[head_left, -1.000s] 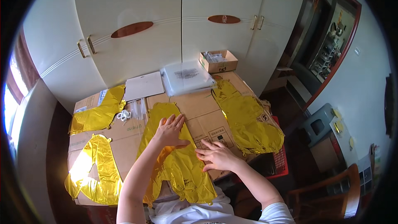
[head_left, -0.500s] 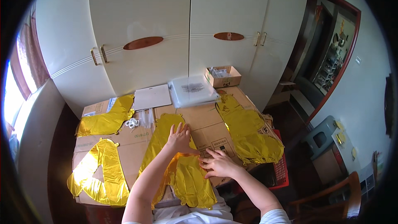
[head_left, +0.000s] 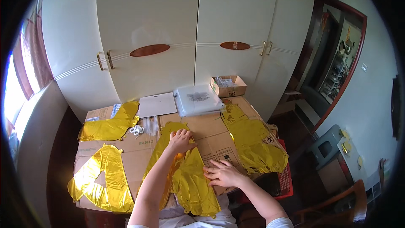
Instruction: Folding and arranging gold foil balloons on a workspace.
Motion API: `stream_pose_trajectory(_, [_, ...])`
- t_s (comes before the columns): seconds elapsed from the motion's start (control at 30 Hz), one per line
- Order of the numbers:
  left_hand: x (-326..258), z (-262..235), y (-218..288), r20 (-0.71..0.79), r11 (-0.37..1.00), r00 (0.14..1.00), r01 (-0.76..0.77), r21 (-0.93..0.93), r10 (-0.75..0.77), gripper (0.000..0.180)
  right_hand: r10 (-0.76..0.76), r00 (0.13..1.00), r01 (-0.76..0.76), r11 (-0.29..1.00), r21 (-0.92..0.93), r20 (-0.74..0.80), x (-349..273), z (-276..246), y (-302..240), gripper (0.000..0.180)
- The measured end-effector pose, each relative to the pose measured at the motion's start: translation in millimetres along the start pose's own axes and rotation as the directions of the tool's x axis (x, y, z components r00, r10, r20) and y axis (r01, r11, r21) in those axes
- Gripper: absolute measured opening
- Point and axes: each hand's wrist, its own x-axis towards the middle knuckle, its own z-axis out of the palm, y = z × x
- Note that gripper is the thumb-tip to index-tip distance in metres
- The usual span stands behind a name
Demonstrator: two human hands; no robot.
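Observation:
A flat, uninflated gold foil balloon (head_left: 192,181) lies in front of me at the middle of the table, its lower end hanging near the front edge. My left hand (head_left: 181,140) rests on its upper part, fingers bent over the foil and thumb stretched out to the right. My right hand (head_left: 223,173) is spread open, palm down, its fingertips at the balloon's right edge and on the cardboard. Another flat gold foil balloon (head_left: 253,143) lies to the right. On the left are a triangular one with a hole (head_left: 112,181) and an angled one (head_left: 107,127).
Flattened cardboard (head_left: 206,122) covers the table. Along its back lie a grey-white board (head_left: 157,104), a clear plastic packet (head_left: 198,100) and an open carton (head_left: 228,86). White ribbon rings (head_left: 136,130) and clear straws (head_left: 151,126) sit at left. A red basket (head_left: 288,181) stands at right.
My left hand has drawn its spread fingers in, bending them over the foil. My right hand has shifted slightly right. The whole view has moved down a little.

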Motion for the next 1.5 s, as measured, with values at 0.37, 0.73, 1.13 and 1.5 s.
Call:
stream_pose_trajectory(0.37, [10, 9, -2, -0.114, 0.992, 0.988, 0.091, -0.082, -0.1, 0.044, 0.025, 1.0, -0.025, 0.998, 0.055, 0.004, -4, 4, 2, 0.047])
stream_pose_trajectory(0.73, [19, 16, -7, -0.175, 0.979, 0.967, 0.168, -0.118, -0.187, 0.037, -0.018, 0.991, 0.03, 0.995, 0.091, -0.131, -7, 18, 4, 0.037])
stream_pose_trajectory(1.13, [-22, -38, -26, -0.286, 0.976, 0.948, 0.083, -0.2, -0.14, 0.043, -0.011, 0.981, 0.051, 0.977, 0.205, -0.194, -11, 14, 5, 0.037])
stream_pose_trajectory(1.5, [-283, -76, 4, -0.098, 0.787, 0.835, 0.544, 0.292, -0.541, 0.075, -0.189, 0.911, 0.276, 0.94, 0.201, -0.366, 60, 7, -10, 0.035])
